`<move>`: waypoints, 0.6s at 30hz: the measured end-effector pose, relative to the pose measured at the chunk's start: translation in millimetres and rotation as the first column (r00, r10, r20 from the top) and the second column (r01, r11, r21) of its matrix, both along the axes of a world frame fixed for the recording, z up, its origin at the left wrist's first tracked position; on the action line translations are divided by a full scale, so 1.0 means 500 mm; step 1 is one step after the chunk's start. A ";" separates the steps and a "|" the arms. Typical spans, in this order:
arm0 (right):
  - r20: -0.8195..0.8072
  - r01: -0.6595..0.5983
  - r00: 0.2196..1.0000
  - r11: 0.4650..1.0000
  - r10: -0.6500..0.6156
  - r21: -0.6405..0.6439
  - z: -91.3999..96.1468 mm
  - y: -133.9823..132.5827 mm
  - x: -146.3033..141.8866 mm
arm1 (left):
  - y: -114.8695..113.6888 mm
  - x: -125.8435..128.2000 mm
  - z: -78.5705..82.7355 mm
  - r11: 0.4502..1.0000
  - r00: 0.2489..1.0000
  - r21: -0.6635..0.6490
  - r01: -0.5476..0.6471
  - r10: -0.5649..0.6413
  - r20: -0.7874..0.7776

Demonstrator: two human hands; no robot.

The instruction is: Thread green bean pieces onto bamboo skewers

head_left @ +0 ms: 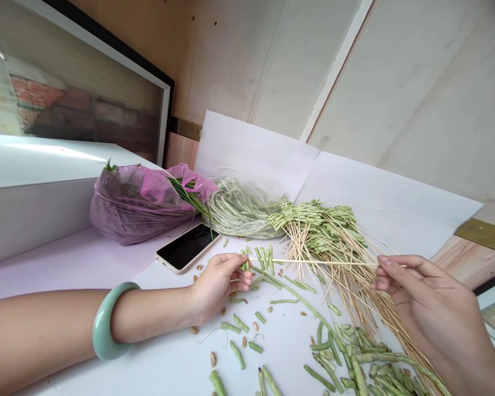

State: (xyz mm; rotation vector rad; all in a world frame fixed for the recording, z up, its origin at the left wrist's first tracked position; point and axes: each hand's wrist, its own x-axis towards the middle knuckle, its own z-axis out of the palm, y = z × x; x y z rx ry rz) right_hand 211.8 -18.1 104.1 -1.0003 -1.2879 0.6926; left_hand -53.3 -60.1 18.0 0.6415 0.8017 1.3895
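A thin bamboo skewer (325, 262) stretches nearly level between my two hands. Its right part is pinched by my right hand (429, 308), thumb against fingers. My left hand (220, 283), with a jade-green bangle (113, 322) on the wrist, is closed on short green bean pieces (246, 258) at the skewer's left end. Several more cut bean pieces (268, 257) stand crosswise along the skewer just right of those fingers. From near my left fingertips a long green bean (301, 300) runs down to the right; whether they touch it, I cannot tell.
Skewered beans (313, 220) are stacked at the back right, above loose skewers (363, 297). Cut beans (355, 357) lie heaped in front. A phone (187, 247), a purple bag (136, 203) and a clear bag of long beans (243, 209) lie left and behind. Bean bits and seeds are scattered about.
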 end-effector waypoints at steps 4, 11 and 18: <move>0.522 0.177 0.823 0.975 -0.223 0.138 0.026 -0.004 0.032 | -0.003 -0.001 0.001 0.999 1.000 0.046 -0.013 0.012 0.021; 0.922 -0.037 0.302 0.964 -0.241 0.264 -0.014 0.013 0.053 | 0.000 -0.003 -0.004 0.996 1.000 0.084 -0.017 0.018 -0.007; 0.931 -0.234 0.322 0.938 -0.173 0.255 -0.081 0.000 -0.008 | -0.001 -0.003 -0.003 0.998 1.000 0.068 -0.012 0.012 0.000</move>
